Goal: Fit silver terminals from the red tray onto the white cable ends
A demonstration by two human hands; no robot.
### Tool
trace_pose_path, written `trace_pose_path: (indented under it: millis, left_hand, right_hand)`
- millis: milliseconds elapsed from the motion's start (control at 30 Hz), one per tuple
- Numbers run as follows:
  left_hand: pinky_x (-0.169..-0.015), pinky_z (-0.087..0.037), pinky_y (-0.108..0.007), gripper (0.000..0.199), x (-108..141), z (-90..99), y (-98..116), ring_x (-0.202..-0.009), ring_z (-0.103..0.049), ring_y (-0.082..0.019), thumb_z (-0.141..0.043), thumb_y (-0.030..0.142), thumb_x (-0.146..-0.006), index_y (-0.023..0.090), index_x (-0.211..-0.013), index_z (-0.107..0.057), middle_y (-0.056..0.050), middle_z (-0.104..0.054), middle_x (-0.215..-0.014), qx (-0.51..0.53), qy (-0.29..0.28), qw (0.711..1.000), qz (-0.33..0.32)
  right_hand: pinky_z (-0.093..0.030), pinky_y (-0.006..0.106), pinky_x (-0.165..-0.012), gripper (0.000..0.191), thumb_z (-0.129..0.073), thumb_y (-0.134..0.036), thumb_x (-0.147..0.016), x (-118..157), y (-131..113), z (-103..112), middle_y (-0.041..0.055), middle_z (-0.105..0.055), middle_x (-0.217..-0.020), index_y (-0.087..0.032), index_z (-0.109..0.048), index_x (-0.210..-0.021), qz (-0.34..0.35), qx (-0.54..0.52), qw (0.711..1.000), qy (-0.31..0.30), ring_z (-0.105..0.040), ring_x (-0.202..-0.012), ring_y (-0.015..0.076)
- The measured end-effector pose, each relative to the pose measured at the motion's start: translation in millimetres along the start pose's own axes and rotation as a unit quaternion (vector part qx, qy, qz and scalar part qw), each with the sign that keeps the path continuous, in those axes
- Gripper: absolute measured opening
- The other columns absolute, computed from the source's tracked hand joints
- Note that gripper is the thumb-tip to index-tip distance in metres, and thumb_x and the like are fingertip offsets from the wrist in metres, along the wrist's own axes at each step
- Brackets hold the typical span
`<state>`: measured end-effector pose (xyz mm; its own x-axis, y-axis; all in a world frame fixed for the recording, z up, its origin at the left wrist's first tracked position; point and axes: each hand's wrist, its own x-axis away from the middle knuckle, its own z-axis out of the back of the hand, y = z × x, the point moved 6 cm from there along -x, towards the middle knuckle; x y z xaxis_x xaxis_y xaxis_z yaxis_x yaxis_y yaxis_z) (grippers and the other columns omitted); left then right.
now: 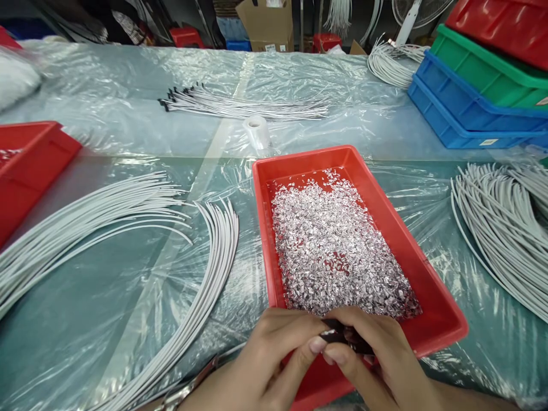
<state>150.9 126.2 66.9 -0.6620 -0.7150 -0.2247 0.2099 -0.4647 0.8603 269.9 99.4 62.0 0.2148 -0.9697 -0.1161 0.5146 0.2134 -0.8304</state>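
Observation:
My left hand point(261, 365) and my right hand point(377, 359) meet over the near end of a red tray point(432, 268). Both pinch a small dark part point(338, 335) between thumbs and fingertips. The tray holds a heap of tiny shiny silver pieces point(334, 251). A bundle of white cables point(205, 285) curves along the table just left of my left hand. A metal tool point(192, 385), perhaps scissors, lies under my left wrist.
More white cables lie at the left point(85, 222), right point(500, 228) and far middle with black ends point(240, 105). Another red tray point(29, 165) stands at the left edge. Stacked blue, green and red bins point(479, 97) sit far right. A white roll point(257, 130) stands behind the tray.

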Motion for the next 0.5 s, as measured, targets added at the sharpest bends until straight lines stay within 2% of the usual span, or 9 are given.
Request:
trace_pose_path:
  millis: [133,333,500]
  left_hand:
    - [-0.052,-0.045,-0.02,0.023,0.7,-1.2,-0.9,-0.051,-0.053,-0.01,-0.035,0.017,-0.094,0.019,-0.077,-0.05,0.002,-0.054,-0.059,-0.004,0.009,1.0,0.003]
    - [-0.055,-0.045,-0.022,0.02,5.8,-4.1,-4.9,-0.055,-0.053,-0.011,-0.037,0.015,-0.092,0.019,-0.077,-0.05,0.001,-0.054,-0.062,-0.024,0.008,1.0,0.018]
    - [-0.055,-0.045,-0.022,0.024,4.8,-5.3,-4.4,-0.053,-0.05,-0.011,-0.035,0.014,-0.091,0.019,-0.071,-0.048,0.001,-0.051,-0.06,-0.042,-0.008,0.999,0.024]
  right_hand:
    - [-0.047,0.025,-0.058,0.02,-0.042,-0.036,-0.094,-0.2,2.8,-1.5,-0.0022,-0.066,-0.073,-0.023,-0.056,-0.095,-0.028,-0.024,0.999,-0.008,-0.064,-0.062,0.0143]
    - [-0.046,0.024,-0.054,0.021,-0.043,-0.038,-0.093,-1.4,3.1,-1.9,-0.0017,-0.065,-0.07,-0.022,-0.057,-0.093,-0.02,-0.037,0.999,0.003,-0.062,-0.057,0.0135]
    - [-0.047,0.024,-0.057,0.022,-0.046,-0.04,-0.091,1.3,5.8,-2.0,-0.0017,-0.066,-0.072,-0.022,-0.057,-0.093,-0.03,-0.034,0.999,0.002,-0.062,-0.059,0.0136]
